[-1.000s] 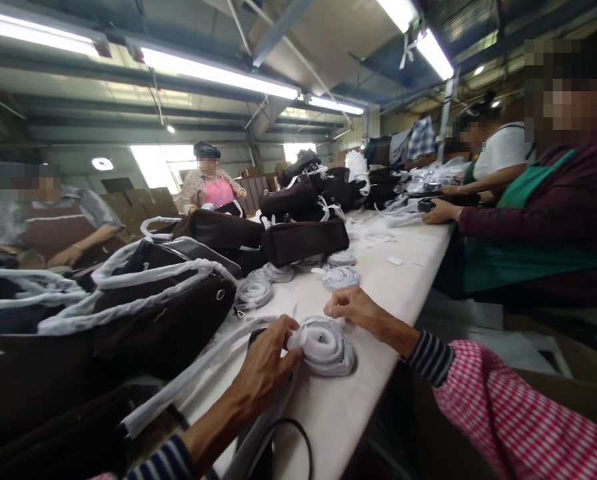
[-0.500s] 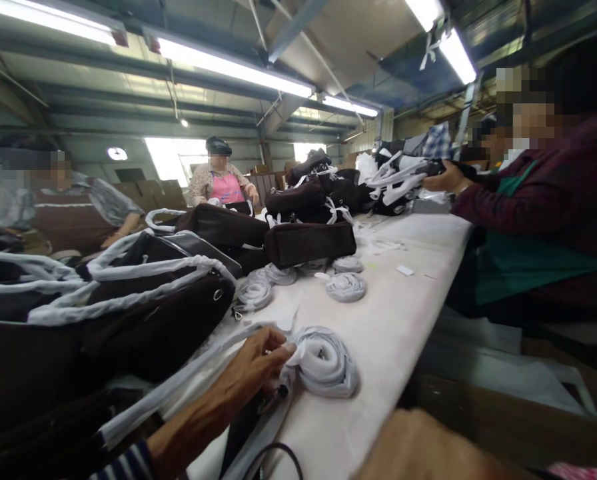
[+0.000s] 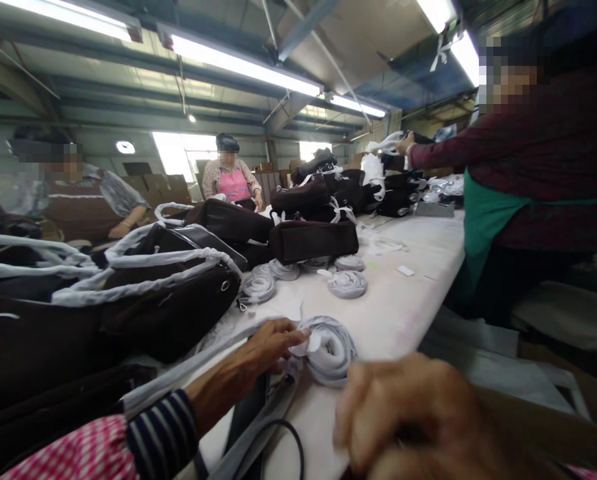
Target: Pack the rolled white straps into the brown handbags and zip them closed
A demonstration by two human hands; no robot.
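Observation:
My left hand (image 3: 278,340) is at the left side of a coiled strap (image 3: 337,353) in white wrapping, with thumb and fingers closed on its loose white end. The coil lies flat on the white table (image 3: 388,313). Close to the camera, my right hand (image 3: 408,413) is blurred, its fingers curled; what they hold, if anything, is hidden. Beneath my left forearm run a long grey-white strap (image 3: 178,377) and a black cord (image 3: 298,440). A dark brown bag (image 3: 178,313) with white-wrapped handles stands to the left.
More wrapped coils (image 3: 347,283) lie farther up the table, beside a pile of dark bags (image 3: 313,240). A co-worker in a green apron (image 3: 493,227) stands at the right, reaching over the far heap. Two other people (image 3: 233,183) are across the table. A small white card (image 3: 405,271) lies near the right edge.
My right hand has risen into view toward the coil, while my left hand stays at the coil. The co-worker at right has stood taller and reached farther across the heap.

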